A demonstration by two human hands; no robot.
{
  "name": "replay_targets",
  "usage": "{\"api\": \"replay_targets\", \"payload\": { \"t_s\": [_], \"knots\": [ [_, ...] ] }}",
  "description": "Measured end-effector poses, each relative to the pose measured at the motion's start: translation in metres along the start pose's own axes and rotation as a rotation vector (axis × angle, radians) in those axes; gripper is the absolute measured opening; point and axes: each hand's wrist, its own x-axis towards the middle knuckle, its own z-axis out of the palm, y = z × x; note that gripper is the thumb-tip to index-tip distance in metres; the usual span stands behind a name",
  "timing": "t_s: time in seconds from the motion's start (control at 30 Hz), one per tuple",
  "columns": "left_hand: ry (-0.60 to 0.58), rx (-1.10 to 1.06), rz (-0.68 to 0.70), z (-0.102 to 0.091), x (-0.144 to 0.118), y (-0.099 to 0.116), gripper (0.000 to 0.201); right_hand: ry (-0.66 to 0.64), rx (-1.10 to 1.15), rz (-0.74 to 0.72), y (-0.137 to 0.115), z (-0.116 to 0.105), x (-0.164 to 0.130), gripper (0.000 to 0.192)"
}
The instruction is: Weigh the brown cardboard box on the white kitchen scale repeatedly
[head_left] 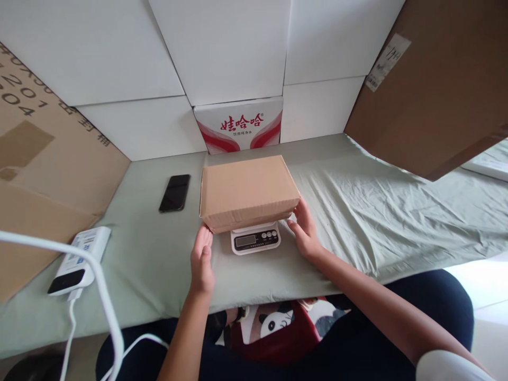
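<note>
Resting on a small white kitchen scale [256, 239], a closed brown cardboard box [248, 191] sits in the middle of the table [159, 264], overhanging the scale so only its display edge shows. Your left hand [201, 260] is open, fingertips at the box's near-left corner; your right hand [305, 228] is open too, cupped against the near-right corner, neither gripping, as if steadying the box so it balances on the platform. A pale green cloth [377, 211] covers the table. A black phone [175, 193] lies left of the box; a white power bank [79, 259] with a white cable [99, 280] sits nearer, at the left edge. Behind stands a red-and-white carton [239, 124], with cardboard sheets at either side.
</note>
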Motion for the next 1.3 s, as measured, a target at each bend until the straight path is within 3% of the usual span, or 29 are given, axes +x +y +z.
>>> {"api": "replay_targets", "payload": {
  "t_s": [0.4,0.67,1.3],
  "knots": [
    [-0.022,0.025,-0.001,-0.002,-0.001,-0.001,0.072,0.041,0.030,0.015,0.005,0.001,0.000,0.063],
    [0.066,0.002,0.051,0.003,0.002,0.009,0.072,0.083,-0.037,-0.033,0.005,-0.002,-0.002,0.063],
    [0.072,-0.043,0.035,0.005,0.003,0.015,0.068,0.089,-0.011,-0.008,0.005,-0.001,-0.001,0.060]
  ]
}}
